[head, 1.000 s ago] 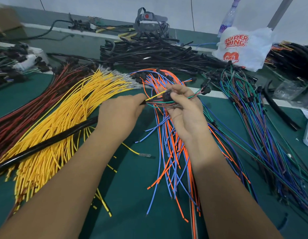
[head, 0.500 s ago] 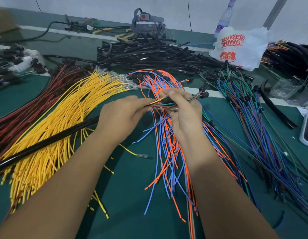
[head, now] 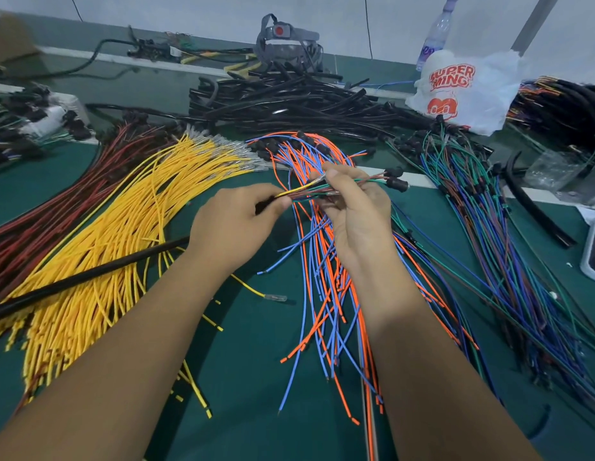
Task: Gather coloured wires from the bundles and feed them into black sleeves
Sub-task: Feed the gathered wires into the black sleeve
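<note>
Two hands at work: left hand (head: 234, 224) and right hand (head: 354, 211), close together above the green table (head: 256, 361).
Left grip: fingers curled round the black sleeve (head: 90, 277) at its mouth, near the fingertips.
Right grip: thumb and fingers pinching the gathered wires (head: 309, 191) — yellow, green and dark red among them.
Key relation: the wire ends lie just right of the sleeve mouth, at or touching it; whether any have entered cannot be told.
Long axis: sleeve runs from the left hand down and away to the left table edge, over the yellow wire bundle (head: 123, 227); gathered wires run roughly level, connector ends (head: 397, 181) to the right.
Nearer hand: the left, for the sleeve mouth.
Likely next move: a push leftward along the sleeve line.
Open room: bare table below the hands; orange and blue wires (head: 326, 294) under the right wrist — a snag risk.
</note>
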Available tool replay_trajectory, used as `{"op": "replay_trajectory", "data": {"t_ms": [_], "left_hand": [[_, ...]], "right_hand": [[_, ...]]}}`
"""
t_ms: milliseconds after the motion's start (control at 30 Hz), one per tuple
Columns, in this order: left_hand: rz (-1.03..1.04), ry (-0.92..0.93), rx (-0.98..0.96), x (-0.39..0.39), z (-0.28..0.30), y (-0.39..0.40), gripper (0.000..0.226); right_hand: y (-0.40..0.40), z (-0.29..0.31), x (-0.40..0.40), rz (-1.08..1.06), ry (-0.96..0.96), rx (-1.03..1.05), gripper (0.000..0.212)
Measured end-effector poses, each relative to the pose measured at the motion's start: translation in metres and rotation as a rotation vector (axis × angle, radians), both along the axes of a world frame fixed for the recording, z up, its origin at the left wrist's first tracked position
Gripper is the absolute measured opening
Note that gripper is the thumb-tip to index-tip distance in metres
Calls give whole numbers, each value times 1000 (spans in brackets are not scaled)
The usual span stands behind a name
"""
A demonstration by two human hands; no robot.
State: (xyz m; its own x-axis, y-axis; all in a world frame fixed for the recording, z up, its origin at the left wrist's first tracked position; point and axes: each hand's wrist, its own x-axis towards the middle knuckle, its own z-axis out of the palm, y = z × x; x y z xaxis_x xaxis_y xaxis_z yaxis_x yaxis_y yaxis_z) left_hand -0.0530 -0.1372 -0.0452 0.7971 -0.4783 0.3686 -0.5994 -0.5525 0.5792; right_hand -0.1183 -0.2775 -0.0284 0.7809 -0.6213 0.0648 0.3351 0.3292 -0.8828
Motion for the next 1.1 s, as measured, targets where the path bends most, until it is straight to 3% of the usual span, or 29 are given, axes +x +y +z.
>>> {"op": "replay_trajectory", "data": {"t_ms": [300,433,533,733,900,1100], "left_hand": [[-11,11,-14,-3,2,0,18],[-94,63,-55,-5,4,0,25],[-84,71,-69,-5,4,-1,19],[-82,150,-183,-6,3,-1,39],[-153,106,-189,-6,4,-1,21],[-173,109,-279,-4,5,-2,9]], "right_hand": [[5,-2,1,36,12,-131,21],[6,-4,3,-18,-54,-72,23],[5,-5,4,-23,-40,-57,23],[3,-4,1,42,-18,-83,16],[6,-6,2,13,2,-170,21],[4,-5,2,60,30,-109,16]]}}
